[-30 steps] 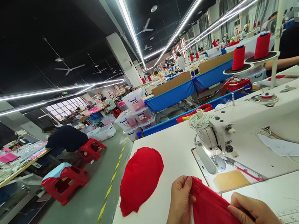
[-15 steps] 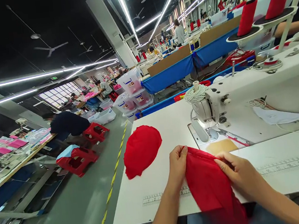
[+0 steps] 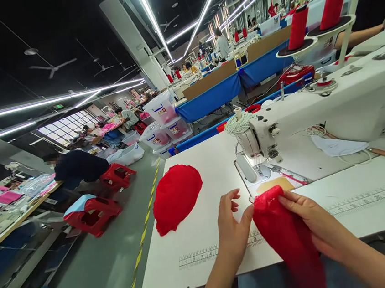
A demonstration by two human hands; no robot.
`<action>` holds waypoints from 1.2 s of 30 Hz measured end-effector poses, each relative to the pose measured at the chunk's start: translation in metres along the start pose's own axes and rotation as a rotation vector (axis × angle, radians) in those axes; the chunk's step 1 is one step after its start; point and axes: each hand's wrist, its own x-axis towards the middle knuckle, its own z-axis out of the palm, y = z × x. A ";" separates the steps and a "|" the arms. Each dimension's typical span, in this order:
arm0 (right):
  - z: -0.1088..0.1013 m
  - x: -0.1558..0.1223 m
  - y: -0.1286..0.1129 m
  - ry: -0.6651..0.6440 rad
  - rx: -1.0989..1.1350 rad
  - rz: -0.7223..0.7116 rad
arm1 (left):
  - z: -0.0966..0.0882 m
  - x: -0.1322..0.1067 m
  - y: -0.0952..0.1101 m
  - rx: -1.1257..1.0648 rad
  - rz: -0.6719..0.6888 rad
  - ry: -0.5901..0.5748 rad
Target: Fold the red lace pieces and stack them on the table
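Observation:
My right hand (image 3: 312, 222) grips a piece of red fabric (image 3: 287, 239) that hangs over the near edge of the white sewing table (image 3: 208, 160). My left hand (image 3: 234, 226) is beside it, thumb touching the fabric's upper left corner, the other fingers spread. A second red fabric piece (image 3: 175, 197) lies flat on the table to the left. The white sewing machine (image 3: 312, 108) stands just behind the fabric, its presser foot (image 3: 252, 172) close to the fabric's top edge.
Two red thread cones (image 3: 314, 12) stand on a stand behind the machine. A white cloth (image 3: 337, 145) lies under the machine arm. A printed ruler (image 3: 370, 196) runs along the table. Left of the aisle are red stools (image 3: 91, 212), stacked plastic bins (image 3: 166, 124) and a seated person (image 3: 76, 165).
The held fabric has been bunched narrower and moved toward the presser foot. My left hand has loosened from a pinch to spread fingers. The view has tilted down.

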 end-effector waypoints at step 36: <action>-0.014 0.042 0.002 0.014 -0.620 -0.490 | 0.016 0.063 -0.007 -0.371 -0.054 -0.277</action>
